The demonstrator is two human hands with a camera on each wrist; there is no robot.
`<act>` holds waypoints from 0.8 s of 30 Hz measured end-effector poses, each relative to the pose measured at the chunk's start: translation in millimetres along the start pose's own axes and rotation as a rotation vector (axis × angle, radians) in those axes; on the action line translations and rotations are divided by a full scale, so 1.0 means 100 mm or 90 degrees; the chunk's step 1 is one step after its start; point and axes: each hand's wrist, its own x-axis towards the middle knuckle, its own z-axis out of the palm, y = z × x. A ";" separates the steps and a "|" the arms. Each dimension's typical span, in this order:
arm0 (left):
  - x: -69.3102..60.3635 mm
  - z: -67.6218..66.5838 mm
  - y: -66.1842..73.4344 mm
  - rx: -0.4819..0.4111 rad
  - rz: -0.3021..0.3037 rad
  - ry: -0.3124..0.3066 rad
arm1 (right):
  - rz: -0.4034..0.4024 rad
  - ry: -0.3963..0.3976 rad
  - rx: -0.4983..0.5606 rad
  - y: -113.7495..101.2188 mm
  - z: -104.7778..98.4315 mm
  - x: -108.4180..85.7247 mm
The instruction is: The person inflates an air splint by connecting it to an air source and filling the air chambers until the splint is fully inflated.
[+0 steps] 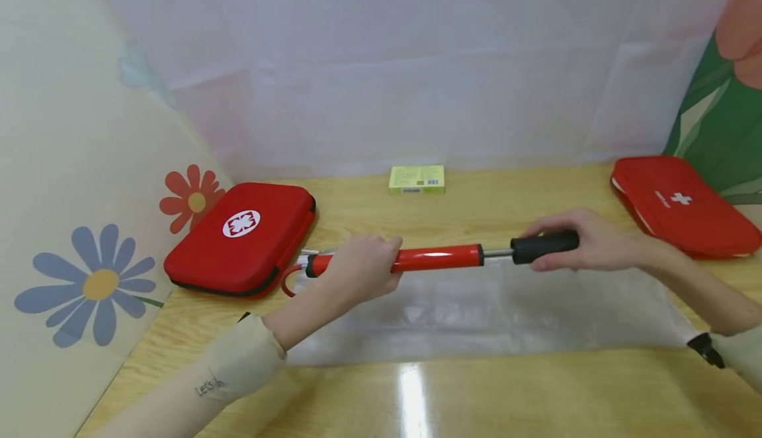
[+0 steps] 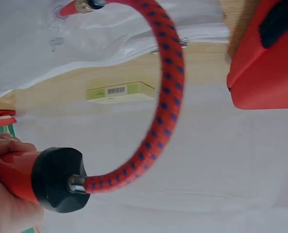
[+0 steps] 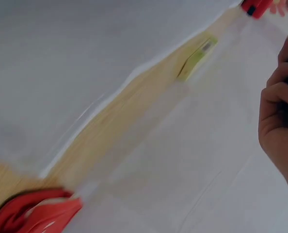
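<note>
A red hand pump (image 1: pixel 443 257) is held level above a translucent plastic bag (image 1: pixel 476 315) that lies flat on the table. My left hand (image 1: pixel 363 269) wraps around its barrel. At the other end, my right hand (image 1: pixel 601 243) grips the black handle (image 1: pixel 544 247), and a short length of metal rod shows between handle and barrel. From the pump's black end cap (image 2: pixel 59 179), a red hose with blue flecks (image 2: pixel 169 92) curves in the left wrist view to a brass fitting (image 2: pixel 83 6). The fitting's red tip meets a clear round valve (image 2: pixel 56 18) on the bag.
A hard red case (image 1: pixel 238 239) stands on the left, close to the hose. On the right lies a soft red first-aid pouch (image 1: pixel 684 203). Near the back cloth is a small yellow-green box (image 1: pixel 417 178). Floral panels flank the wooden table (image 1: pixel 494 392).
</note>
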 end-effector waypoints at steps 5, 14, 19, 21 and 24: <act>-0.02 0.02 -0.06 -0.003 -0.019 0.007 | 0.047 0.049 0.079 0.26 -0.28 -0.27; 0.05 0.03 0.14 -0.024 -0.028 -0.003 | 0.001 0.051 0.216 0.32 -0.05 -0.19; 0.07 0.01 0.23 -0.028 -0.055 0.018 | 0.015 0.067 0.171 0.13 0.08 -0.03; 0.07 -0.01 0.27 -0.037 -0.055 0.017 | 0.018 0.072 0.154 0.07 0.12 0.03; 0.08 -0.03 0.33 -0.053 -0.048 0.009 | -0.003 0.068 0.162 0.00 0.17 0.09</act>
